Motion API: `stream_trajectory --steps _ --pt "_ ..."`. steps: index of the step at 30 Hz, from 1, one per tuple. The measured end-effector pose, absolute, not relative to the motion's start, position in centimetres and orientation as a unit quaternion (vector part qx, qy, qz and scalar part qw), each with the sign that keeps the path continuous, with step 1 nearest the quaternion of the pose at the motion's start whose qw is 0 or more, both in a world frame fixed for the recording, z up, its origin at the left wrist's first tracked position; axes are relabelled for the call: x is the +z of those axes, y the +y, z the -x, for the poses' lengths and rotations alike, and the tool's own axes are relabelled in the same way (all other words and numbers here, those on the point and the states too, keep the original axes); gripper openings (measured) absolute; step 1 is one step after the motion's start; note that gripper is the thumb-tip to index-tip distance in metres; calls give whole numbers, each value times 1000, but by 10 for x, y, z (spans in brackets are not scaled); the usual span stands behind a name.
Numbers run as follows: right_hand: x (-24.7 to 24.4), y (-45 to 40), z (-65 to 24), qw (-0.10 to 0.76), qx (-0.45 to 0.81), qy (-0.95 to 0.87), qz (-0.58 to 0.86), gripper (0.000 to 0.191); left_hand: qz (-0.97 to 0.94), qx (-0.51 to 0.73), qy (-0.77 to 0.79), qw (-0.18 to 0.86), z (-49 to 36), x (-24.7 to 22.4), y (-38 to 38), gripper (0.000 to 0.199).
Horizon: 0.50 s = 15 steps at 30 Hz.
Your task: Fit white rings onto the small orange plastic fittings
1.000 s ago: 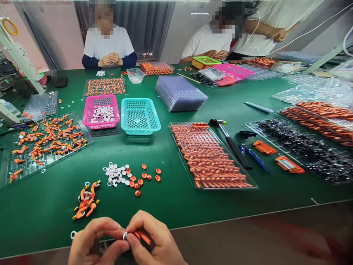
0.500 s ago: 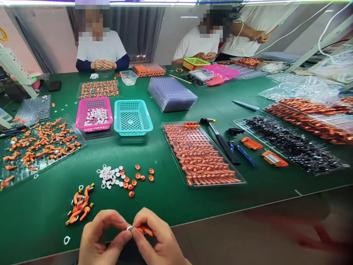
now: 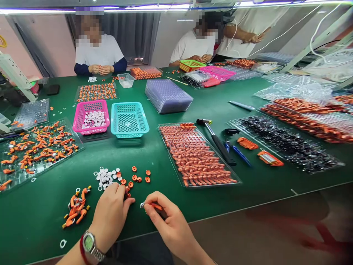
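My left hand (image 3: 111, 209), with a watch at the wrist, reaches down at the small round orange caps (image 3: 134, 169). Its thumb stands apart from the fingers, whose tips are partly hidden; a cap lies beside them. To the right, my right hand (image 3: 168, 221) pinches an orange earbud shell (image 3: 156, 206) between thumb and fingers, just above the green table (image 3: 149, 152). A pale round end of the shell sticks out at the fingertips. White discs (image 3: 104, 176) lie beyond my left hand. Left of it is a pile of orange earbud parts (image 3: 75, 209) with yellow ends.
Beyond my hands stand a pink basket (image 3: 91, 130) of white pieces and a turquoise basket (image 3: 129, 134). A tray of orange stems (image 3: 197, 154), a hammer (image 3: 220, 145) and black parts (image 3: 289, 143) are on the right. Co-workers sit across the table.
My hands were together, fingertips meeting at the shell. Now my left hand has moved forward to the orange caps, while my right has shifted slightly forward and right with the shell.
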State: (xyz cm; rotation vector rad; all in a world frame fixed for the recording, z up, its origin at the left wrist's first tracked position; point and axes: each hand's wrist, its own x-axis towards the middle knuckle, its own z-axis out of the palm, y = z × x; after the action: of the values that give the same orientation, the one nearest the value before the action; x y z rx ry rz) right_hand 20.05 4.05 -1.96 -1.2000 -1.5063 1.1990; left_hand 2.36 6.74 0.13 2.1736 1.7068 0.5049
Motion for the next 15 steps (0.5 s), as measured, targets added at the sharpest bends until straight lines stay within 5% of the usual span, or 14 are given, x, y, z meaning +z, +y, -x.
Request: stream_trajectory --steps 15 --pt "-17 29 -164 433 597 -539 407 28 -683 316 568 334 9 1 41 21"
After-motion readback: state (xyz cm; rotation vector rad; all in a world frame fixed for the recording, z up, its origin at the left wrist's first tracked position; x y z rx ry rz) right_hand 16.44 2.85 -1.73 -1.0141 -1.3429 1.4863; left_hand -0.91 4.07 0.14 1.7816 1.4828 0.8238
